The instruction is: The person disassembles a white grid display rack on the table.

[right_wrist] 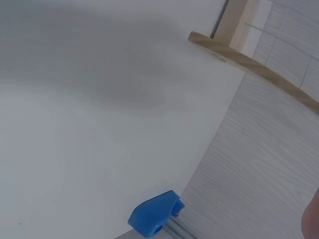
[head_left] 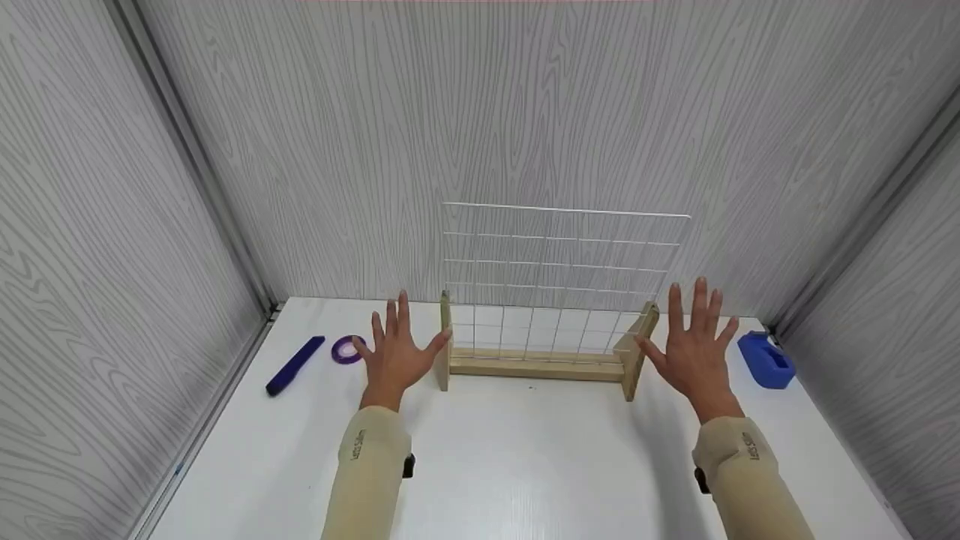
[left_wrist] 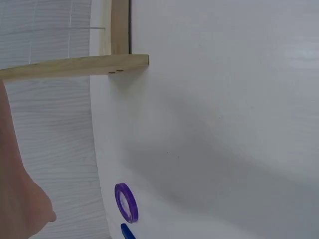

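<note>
Wire grid (head_left: 555, 265) — one of it, white and thin-barred, in open rectangles — stands upright in one pale wooden stand (head_left: 536, 368) with two end boards, towards the back of the white table (head_left: 517, 450). Two hands flank it: left hand (head_left: 394, 360) and right hand (head_left: 696, 360), fingers spread wide and gripping nothing. Each thumb is close to an end board; whether either touches, I cannot tell. Left of the left hand lie one purple ring (head_left: 337, 350) and one dark blue strip (head_left: 295, 367); one blue holder (head_left: 765, 360) sits right of the right hand.
</note>
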Demonstrator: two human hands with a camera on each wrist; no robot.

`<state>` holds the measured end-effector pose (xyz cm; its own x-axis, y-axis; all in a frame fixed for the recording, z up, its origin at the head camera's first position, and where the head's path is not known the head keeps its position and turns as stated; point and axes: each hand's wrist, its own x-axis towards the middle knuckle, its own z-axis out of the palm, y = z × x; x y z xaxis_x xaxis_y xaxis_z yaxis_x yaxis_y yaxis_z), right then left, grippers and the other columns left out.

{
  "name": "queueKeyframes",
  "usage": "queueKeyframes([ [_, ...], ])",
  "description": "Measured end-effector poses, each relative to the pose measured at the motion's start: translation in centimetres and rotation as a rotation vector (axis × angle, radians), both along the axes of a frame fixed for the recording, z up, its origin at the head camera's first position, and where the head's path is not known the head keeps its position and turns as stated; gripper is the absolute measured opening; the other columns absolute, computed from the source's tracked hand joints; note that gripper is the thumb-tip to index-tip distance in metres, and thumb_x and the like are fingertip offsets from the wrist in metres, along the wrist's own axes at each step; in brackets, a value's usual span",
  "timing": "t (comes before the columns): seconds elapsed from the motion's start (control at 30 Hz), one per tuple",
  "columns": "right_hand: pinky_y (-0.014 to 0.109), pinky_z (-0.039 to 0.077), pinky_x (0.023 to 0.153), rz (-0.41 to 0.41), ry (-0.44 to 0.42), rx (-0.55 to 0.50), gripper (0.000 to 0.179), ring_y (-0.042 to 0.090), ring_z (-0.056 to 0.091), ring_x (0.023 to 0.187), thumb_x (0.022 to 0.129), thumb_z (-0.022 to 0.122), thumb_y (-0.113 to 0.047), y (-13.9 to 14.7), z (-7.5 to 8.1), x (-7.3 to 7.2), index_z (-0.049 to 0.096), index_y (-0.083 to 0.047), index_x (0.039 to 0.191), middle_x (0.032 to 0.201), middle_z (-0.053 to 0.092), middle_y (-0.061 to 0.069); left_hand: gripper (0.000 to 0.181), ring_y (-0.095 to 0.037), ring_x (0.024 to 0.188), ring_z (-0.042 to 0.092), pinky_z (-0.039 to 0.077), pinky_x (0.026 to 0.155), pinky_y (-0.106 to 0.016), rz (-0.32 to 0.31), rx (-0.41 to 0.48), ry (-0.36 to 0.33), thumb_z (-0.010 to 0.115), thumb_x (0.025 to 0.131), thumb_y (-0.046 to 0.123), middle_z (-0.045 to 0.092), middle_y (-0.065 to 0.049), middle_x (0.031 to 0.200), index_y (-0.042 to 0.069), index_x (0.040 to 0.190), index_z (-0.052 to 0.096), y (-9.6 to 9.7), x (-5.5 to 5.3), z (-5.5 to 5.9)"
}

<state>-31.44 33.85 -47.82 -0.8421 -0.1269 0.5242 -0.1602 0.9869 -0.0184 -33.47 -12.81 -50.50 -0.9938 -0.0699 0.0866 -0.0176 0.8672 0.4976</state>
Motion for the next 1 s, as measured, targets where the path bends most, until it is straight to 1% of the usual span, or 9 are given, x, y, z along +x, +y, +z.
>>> queueKeyframes([
  [0.13,0.085,0.005,0.110,0.030,0.025,-0.002,0.109,0.050,-0.007,0.155,0.093,0.065,-0.056,-1.1,0.0,-0.2,-0.011,-0.024,0.163,0.169,-0.015,0.020,0.109,-0.040,0.158,-0.003,-0.008,0.115,-0.078,-0.003,0.093,-0.008,0.038,0.088,0.087,-0.001,-0.008,0.173,0.029,0.162,-0.016,0.6,0.0,0.1],
  [0.23,0.085,0.003,0.110,0.050,0.066,0.010,0.104,0.048,-0.008,0.155,0.095,0.058,-0.062,-2.0,-0.1,-0.3,-0.009,-0.024,0.164,0.169,-0.014,0.020,0.108,-0.040,0.158,0.000,-0.008,0.115,-0.078,-0.009,0.130,-0.010,0.039,0.088,0.085,0.000,-0.007,0.173,0.027,0.163,-0.014,0.9,0.1,0.0],
  [0.33,0.085,0.002,0.110,0.078,0.130,0.023,0.102,0.047,-0.009,0.156,0.095,0.055,-0.067,-2.9,-0.2,-0.6,-0.005,-0.021,0.164,0.169,-0.011,0.021,0.109,-0.040,0.158,0.000,-0.007,0.115,-0.078,-0.013,0.153,-0.018,0.040,0.088,0.086,0.000,-0.007,0.173,0.027,0.163,-0.013,1.1,0.1,-0.2],
  [0.43,0.086,0.003,0.109,0.100,0.190,0.037,0.107,0.046,-0.009,0.156,0.091,0.062,-0.064,-3.8,-0.3,-1.0,-0.001,-0.019,0.164,0.168,-0.006,0.023,0.110,-0.041,0.158,0.002,-0.004,0.116,-0.078,-0.024,0.191,-0.021,0.042,0.087,0.085,0.001,-0.008,0.173,0.026,0.164,-0.011,1.1,0.0,-0.4],
  [0.53,0.087,0.004,0.108,0.100,0.215,0.052,0.113,0.045,-0.009,0.156,0.086,0.069,-0.062,-4.7,-0.4,-1.3,0.000,-0.018,0.164,0.168,-0.004,0.023,0.109,-0.043,0.157,0.007,0.002,0.119,-0.075,-0.043,0.256,-0.025,0.047,0.089,0.082,0.002,-0.010,0.173,0.026,0.164,-0.009,1.1,-0.1,-0.5],
  [0.67,0.087,0.008,0.107,0.098,0.207,0.084,0.115,0.048,-0.006,0.156,0.084,0.068,-0.067,-6.0,-0.6,-1.8,0.001,-0.018,0.164,0.168,-0.003,0.025,0.106,-0.041,0.157,0.012,0.013,0.124,-0.064,-0.064,0.366,-0.040,0.054,0.091,0.073,0.002,-0.010,0.173,0.026,0.164,-0.007,0.8,-0.2,-0.4],
  [0.73,0.088,0.010,0.106,0.100,0.209,0.097,0.116,0.051,-0.001,0.155,0.084,0.068,-0.068,-6.5,-0.7,-2.0,0.002,-0.017,0.164,0.168,-0.002,0.025,0.104,-0.039,0.158,0.012,0.017,0.125,-0.060,-0.070,0.403,-0.041,0.057,0.093,0.069,0.003,-0.010,0.173,0.027,0.164,-0.006,0.6,-0.3,-0.3],
  [0.9,0.088,0.016,0.104,0.096,0.249,0.127,0.124,0.057,0.013,0.150,0.078,0.075,-0.069,-7.3,-0.8,-2.5,0.001,-0.019,0.164,0.167,0.002,0.026,0.103,-0.038,0.158,0.013,0.018,0.126,-0.056,-0.100,0.442,-0.035,0.060,0.092,0.066,0.009,-0.010,0.172,0.028,0.165,-0.002,1.1,-0.7,0.1],
  [1.0,0.088,0.017,0.104,0.106,0.266,0.135,0.128,0.058,0.017,0.148,0.075,0.077,-0.070,-7.8,-1.0,-2.6,0.000,-0.022,0.164,0.167,0.004,0.026,0.101,-0.038,0.157,0.017,0.020,0.126,-0.056,-0.109,0.458,-0.031,0.066,0.092,0.060,0.013,-0.011,0.172,0.031,0.165,0.001,1.5,-0.9,0.1],
])
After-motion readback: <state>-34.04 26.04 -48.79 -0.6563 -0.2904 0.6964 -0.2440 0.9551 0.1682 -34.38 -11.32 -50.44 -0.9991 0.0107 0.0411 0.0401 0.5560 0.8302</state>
